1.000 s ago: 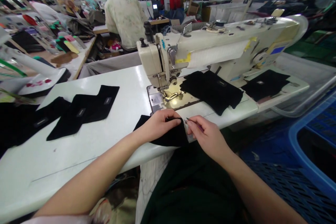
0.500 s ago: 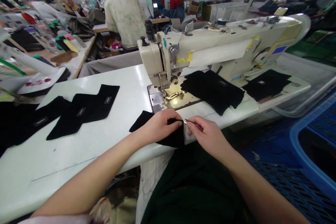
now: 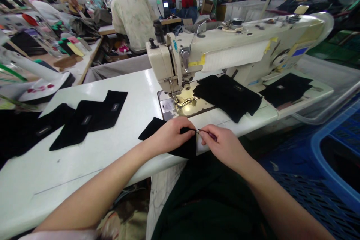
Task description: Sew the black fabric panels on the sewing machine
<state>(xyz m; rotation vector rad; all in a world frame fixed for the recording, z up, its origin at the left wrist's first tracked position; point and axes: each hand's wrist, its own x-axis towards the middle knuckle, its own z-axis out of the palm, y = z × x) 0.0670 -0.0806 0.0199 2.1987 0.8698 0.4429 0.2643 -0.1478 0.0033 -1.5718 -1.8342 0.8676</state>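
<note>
Matt black cloth [image 3: 182, 149] on that smooth, glossy white tabletop [image 3: 84, 172], a thin steel pick [image 3: 201, 131] gleaming, polished metal on the needle plate [image 3: 182, 107], and there's a shiny blue plastic crate [image 3: 317, 150]!

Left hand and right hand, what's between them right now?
The head view shows a thin metal pick, held in the right hand, its tip at the edge of the black fabric piece in the left hand.

We've got bare forearms [image 3: 92, 195] & bare hands [image 3: 171, 135], w/ a v. dark green top or apron [image 3: 208, 202] on our front, can't tell which, plus a pale pink sleeve edge [image 3: 59, 235] at bottom L of view
</note>
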